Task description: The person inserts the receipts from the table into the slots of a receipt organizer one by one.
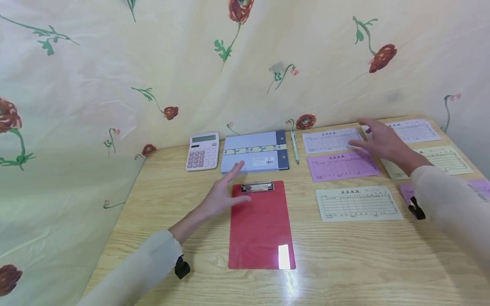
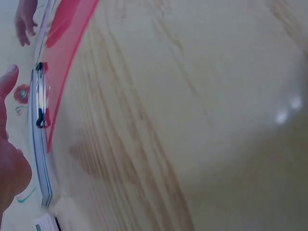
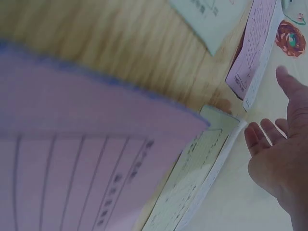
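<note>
In the head view my left hand (image 1: 219, 197) hovers over the upper left of a red clipboard (image 1: 260, 229), fingers extended and holding nothing. My right hand (image 1: 384, 142) is above the slips at the back right, fingers spread and slightly bent, nothing in it. Near it lie a white slip (image 1: 331, 141), a purple slip (image 1: 342, 166) and another white slip (image 1: 417, 131). The right wrist view shows a purple slip (image 3: 86, 110) close up and the right hand (image 3: 284, 144) with fingers apart. At the left edge of the left wrist view is the left hand (image 2: 12, 163).
A calculator (image 1: 203, 151), a blue binder (image 1: 249, 153) and a pen (image 1: 294, 147) line the back of the wooden table (image 1: 160, 187). A pale green slip (image 1: 357, 204) lies right of the clipboard; a further purple slip is partly under the right sleeve. Floral cloth hangs behind.
</note>
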{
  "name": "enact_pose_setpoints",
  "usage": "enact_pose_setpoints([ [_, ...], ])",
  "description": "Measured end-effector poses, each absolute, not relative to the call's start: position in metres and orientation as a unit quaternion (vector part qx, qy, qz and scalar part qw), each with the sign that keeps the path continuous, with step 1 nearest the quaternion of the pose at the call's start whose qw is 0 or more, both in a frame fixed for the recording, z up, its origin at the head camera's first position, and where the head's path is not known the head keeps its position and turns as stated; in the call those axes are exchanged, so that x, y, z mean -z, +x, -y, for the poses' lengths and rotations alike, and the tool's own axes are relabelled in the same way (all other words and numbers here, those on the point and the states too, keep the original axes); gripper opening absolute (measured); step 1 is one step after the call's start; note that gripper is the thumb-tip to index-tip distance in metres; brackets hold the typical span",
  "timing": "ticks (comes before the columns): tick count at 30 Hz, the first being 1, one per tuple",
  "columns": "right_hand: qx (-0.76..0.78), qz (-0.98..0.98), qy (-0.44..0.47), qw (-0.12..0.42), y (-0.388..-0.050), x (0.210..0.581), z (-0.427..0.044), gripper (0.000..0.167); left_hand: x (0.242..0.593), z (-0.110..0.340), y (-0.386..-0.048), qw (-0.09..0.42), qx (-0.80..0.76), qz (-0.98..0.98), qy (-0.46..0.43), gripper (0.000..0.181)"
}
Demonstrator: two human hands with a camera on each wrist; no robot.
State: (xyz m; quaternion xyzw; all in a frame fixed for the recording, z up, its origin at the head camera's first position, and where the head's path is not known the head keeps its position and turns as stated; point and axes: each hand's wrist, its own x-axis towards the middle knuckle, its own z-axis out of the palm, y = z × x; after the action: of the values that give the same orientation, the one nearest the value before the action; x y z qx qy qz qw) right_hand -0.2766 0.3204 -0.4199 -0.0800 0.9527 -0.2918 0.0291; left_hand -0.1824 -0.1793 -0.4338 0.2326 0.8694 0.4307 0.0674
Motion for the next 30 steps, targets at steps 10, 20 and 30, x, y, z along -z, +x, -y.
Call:
enact_pose_setpoints([
  [10, 0.304, -0.952, -0.032, 0.009, -0.286, 0.429, -0.320, 0.075, 0.443, 0.163, -0.180, 0.092, -0.380, -0.880, 0.269, 0.095],
  [20, 0.352, -0.936, 0.005, -0.006, -0.291, 0.431, -0.322, 0.060, 0.449, 0.159, -0.182, 0.065, -0.359, -0.889, 0.278, 0.065],
  [30, 0.364, -0.931, 0.029, -0.011, -0.294, 0.433, -0.319, 0.051, 0.449, 0.157, -0.183, 0.042, -0.338, -0.900, 0.272, 0.054],
])
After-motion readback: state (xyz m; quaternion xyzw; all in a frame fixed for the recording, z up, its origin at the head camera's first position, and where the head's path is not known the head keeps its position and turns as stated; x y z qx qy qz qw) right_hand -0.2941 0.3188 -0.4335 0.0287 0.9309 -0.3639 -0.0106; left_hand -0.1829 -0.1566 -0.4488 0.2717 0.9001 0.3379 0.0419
